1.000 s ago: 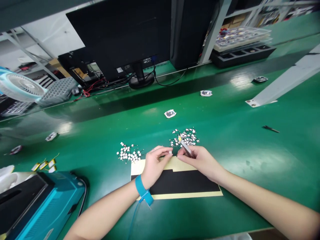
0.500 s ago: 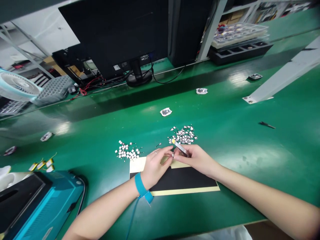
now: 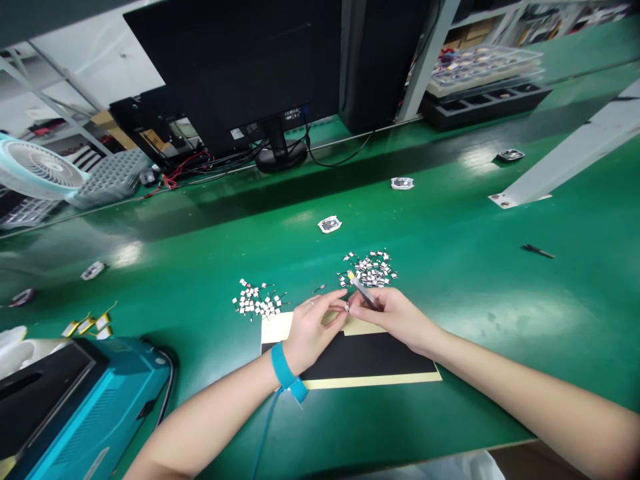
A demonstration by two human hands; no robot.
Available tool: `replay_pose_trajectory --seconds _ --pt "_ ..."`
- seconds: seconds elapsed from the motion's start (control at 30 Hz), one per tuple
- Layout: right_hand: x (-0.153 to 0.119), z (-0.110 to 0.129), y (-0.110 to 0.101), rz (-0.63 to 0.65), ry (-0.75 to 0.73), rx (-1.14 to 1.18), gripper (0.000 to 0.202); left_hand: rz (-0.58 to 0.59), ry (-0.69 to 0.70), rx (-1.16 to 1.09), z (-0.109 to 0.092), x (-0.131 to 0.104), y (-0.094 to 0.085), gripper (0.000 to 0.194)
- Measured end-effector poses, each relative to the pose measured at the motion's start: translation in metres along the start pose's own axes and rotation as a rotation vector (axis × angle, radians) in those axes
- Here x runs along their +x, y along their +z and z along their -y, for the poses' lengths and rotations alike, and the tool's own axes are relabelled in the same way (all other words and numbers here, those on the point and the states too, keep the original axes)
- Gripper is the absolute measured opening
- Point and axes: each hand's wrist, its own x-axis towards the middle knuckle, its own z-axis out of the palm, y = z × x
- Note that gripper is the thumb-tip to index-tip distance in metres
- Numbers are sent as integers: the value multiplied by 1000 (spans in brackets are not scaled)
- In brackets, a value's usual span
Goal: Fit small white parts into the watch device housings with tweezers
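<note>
Left grip (image 3: pixel 311 327) seemingly holds white piece (image 3: pixel 347 307) (at its tip)

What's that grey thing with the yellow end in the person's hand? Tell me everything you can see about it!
It's a slim grey tool, shiny like metal, perhaps tweezers, with a yellow end. The right hand grips it at a slant. The yellow end points away from the person, up by the right-hand pile of small white parts. The other end is hidden by the hand.
</note>
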Motion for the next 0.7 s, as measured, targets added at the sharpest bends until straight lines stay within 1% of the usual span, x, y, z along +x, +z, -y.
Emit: replay_pose_trajectory --seconds 0.2,0.37,0.53,0.6,0.7 --pt "-1 0 1 4 -3 -23 24 13 0 -6 0 0 0 28" --pt "1 -2 2 -32 0 -65 22 21 -10 -6 0 -1 1 28" --pt "3 -2 1 -42 -36 -62 23 11 -15 -1 -2 0 0 24" --pt "4 -2 -3 -41 -54 -52 25 3 -48 -38 -2 1 -1 22" --pt "3 1 -9 -58 -79 -79 26 18 -110 -154 -1 1 0 23"
